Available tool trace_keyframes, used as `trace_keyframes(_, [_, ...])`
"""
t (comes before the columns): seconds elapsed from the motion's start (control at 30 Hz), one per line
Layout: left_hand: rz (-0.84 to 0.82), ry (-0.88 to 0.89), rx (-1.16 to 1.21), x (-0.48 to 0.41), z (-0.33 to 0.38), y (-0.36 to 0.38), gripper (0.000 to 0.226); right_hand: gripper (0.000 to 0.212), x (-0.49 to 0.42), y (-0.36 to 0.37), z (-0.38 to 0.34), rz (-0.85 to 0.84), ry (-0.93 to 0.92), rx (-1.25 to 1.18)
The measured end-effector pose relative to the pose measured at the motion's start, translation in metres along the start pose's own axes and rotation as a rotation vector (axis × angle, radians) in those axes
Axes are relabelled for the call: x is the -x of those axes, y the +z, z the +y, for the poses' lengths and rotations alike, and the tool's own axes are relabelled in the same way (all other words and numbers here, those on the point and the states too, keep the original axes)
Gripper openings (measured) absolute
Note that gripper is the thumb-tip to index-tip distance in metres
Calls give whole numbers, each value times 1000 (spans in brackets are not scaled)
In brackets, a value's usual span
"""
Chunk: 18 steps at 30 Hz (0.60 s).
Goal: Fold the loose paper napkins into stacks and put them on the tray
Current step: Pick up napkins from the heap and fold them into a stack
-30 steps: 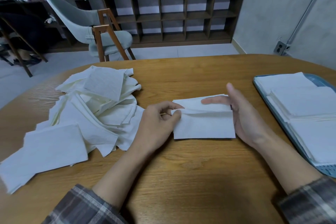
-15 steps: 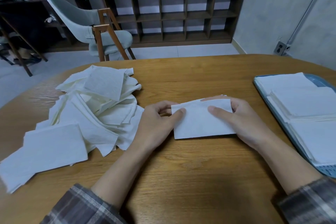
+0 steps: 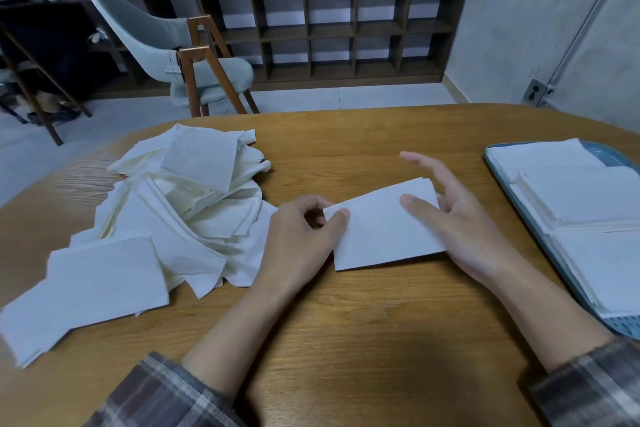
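My left hand (image 3: 304, 236) is curled, thumb and forefinger pinching the left corner of the folded napkin (image 3: 381, 236). My right hand (image 3: 464, 218) is spread loose, thumb flat on it, forefinger lifted straight. Both forearms angle inward.

Folded napkin (image 3: 384, 229), loose pile (image 3: 194, 204), seemingly full tray (image 3: 623, 325)

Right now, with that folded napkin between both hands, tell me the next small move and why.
Probably grip the folded napkin by its right edge with the right hand and carry it to the tray. It already lies folded flat, the left hand pinches its left corner, the right thumb rests on it, and the tray holds finished stacks.
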<state>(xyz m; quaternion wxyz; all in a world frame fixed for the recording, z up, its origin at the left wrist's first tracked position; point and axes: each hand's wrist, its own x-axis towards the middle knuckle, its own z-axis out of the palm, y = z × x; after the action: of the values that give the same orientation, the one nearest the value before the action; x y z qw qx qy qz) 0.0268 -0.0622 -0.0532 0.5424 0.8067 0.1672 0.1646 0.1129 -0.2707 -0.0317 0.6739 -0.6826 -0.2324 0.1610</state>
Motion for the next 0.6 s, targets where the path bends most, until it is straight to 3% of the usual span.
trace_keyframes(0.03, [5, 13, 15, 1, 1, 0, 5, 51, 0, -1, -1, 1, -3, -19])
trace_keyframes(0.13, [-93, -48, 207, 0, 6, -2, 29, 50, 0, -2, -2, -10, -6, -95])
trace_keyframes(0.23, [-176, -38, 309, 2, 11, -5, 25, 45, -1, -3, 1, -8, 5, -88])
trace_keyframes(0.33, [-110, 59, 206, 1, 4, -6, 19, 37, 1, -4, 3, -39, -11, -29])
trace_keyframes(0.4, [-74, 117, 98, 0, 0, -5, 22, 28, 2, -3, 4, -65, -37, 141])
trace_keyframes(0.5, [-51, 267, -190, 2, -6, -4, 32, 30, 1, -3, 9, -35, -47, 382])
trace_keyframes(0.6, [8, 368, -511, 3, -15, -8, 34, 31, -1, -6, 13, 62, -65, 431])
